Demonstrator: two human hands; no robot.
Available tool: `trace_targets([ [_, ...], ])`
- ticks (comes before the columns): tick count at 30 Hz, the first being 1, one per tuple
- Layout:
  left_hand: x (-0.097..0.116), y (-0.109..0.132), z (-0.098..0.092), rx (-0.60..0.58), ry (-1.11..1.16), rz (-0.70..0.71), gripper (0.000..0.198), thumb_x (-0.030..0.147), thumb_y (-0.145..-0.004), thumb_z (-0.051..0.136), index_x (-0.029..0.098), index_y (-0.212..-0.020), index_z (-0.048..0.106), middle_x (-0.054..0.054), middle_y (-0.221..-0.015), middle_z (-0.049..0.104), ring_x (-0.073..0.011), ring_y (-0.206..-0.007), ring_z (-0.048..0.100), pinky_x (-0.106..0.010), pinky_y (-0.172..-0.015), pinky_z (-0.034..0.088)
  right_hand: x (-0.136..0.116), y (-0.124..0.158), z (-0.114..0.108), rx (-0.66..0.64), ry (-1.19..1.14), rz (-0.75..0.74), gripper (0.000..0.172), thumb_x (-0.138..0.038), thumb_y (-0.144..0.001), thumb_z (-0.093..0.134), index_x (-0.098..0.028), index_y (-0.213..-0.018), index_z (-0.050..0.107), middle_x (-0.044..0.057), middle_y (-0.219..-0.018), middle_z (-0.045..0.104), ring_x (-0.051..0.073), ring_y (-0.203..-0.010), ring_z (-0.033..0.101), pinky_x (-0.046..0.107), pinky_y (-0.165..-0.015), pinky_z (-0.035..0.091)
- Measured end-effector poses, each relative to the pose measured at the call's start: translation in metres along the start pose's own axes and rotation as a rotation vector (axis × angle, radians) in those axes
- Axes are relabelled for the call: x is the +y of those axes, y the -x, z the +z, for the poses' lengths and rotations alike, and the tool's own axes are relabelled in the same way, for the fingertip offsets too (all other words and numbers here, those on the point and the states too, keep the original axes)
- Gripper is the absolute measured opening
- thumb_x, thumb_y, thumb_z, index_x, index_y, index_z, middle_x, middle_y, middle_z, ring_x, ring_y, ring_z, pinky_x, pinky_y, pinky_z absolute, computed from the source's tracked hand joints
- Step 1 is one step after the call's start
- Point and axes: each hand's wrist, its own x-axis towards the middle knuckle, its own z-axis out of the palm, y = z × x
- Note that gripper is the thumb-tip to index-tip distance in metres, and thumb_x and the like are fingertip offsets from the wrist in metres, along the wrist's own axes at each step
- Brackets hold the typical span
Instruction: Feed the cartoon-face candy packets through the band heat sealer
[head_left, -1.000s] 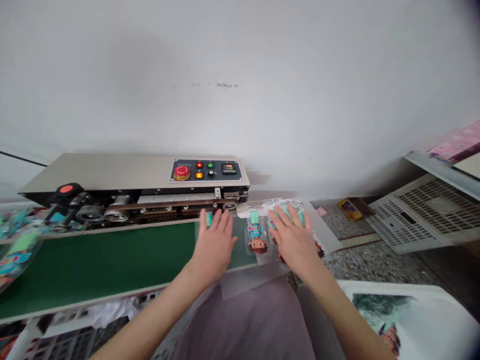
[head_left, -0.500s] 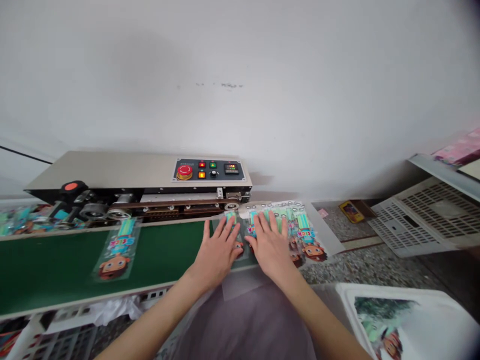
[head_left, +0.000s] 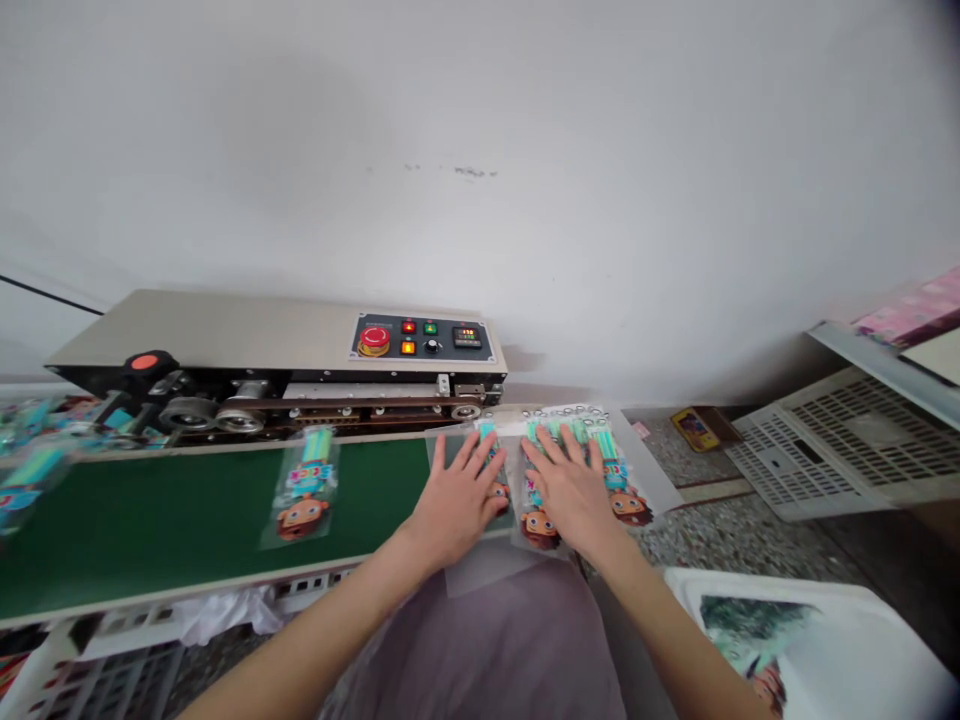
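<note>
My left hand [head_left: 459,500] lies with fingers spread on a clear plastic bag [head_left: 486,436] at the right end of a green conveyor belt [head_left: 202,515]. A colourful stick item with a cartoon head shows inside the bag, partly hidden by my fingers. My right hand [head_left: 571,490] rests flat, fingers apart, on a row of similar bagged items; one cartoon head [head_left: 541,528] peeks out below it and another bag [head_left: 619,470] lies to its right. Another bag [head_left: 304,490] sits on the belt, left of my hands. One more bag [head_left: 28,485] is at the far left.
Behind the belt stands a band sealing machine [head_left: 300,340] with a lit control panel [head_left: 424,338] and red stop button. A white tub [head_left: 840,590] holding printed items is at lower right. Beyond are a white plastic crate [head_left: 832,440] and a small yellow box [head_left: 696,428].
The bags on the belt have travelled left, one now reaching the far left. A bag lies mid-belt, and another is under my left hand. My right hand has shifted slightly right, uncovering a cartoon head.
</note>
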Motion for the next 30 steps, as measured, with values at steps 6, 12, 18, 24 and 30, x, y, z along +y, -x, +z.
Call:
trace_targets([
  [6,-0.026,0.025,-0.035,-0.077,-0.085,-0.156,0.056,0.048,-0.105,0.033,0.019,-0.152,0.045,-0.013,-0.162,0.035,-0.0363,-0.151,0.029,-0.070,-0.119,0.017,-0.024,-0.010,-0.001,0.032,-0.094,-0.071,0.047,-0.031,-0.105,0.040,-0.026,-0.150,0.047,0.006,-0.159,0.042,0.036,-0.148,0.031,0.064,-0.118,0.021],
  [12,0.015,0.001,-0.036,-0.053,0.026,0.112,0.055,0.042,-0.108,0.023,0.017,-0.153,0.041,-0.011,-0.163,0.035,-0.0287,-0.152,0.027,-0.065,-0.122,0.016,0.001,-0.003,-0.013,0.109,0.021,0.059,0.047,-0.026,-0.104,0.037,-0.018,-0.149,0.050,0.009,-0.158,0.043,0.038,-0.148,0.030,0.065,-0.118,0.019],
  [18,0.018,-0.012,-0.001,-0.017,0.013,0.083,0.061,0.050,-0.107,0.020,0.019,-0.157,0.032,-0.010,-0.166,0.027,-0.0298,-0.154,0.021,-0.070,-0.120,0.013,0.026,0.010,-0.002,0.026,0.079,-0.010,0.046,-0.030,-0.104,0.039,-0.024,-0.148,0.051,0.005,-0.158,0.043,0.040,-0.148,0.028,0.069,-0.116,0.021],
  [24,0.001,-0.008,-0.002,0.027,-0.032,0.028,0.059,0.049,-0.106,0.022,0.020,-0.157,0.032,-0.009,-0.167,0.025,-0.0284,-0.154,0.021,-0.067,-0.122,0.011,0.007,0.012,0.005,0.047,0.020,-0.023,0.045,-0.033,-0.103,0.043,-0.026,-0.146,0.054,0.004,-0.158,0.044,0.039,-0.148,0.029,0.067,-0.118,0.018],
  [30,-0.008,0.007,-0.011,0.004,-0.052,-0.070,0.057,0.047,-0.106,0.024,0.021,-0.155,0.038,-0.010,-0.165,0.030,-0.0310,-0.153,0.026,-0.070,-0.121,0.009,-0.020,0.003,-0.005,0.035,-0.030,-0.044,0.045,-0.032,-0.104,0.041,-0.022,-0.146,0.054,0.006,-0.157,0.044,0.038,-0.149,0.029,0.066,-0.119,0.017],
])
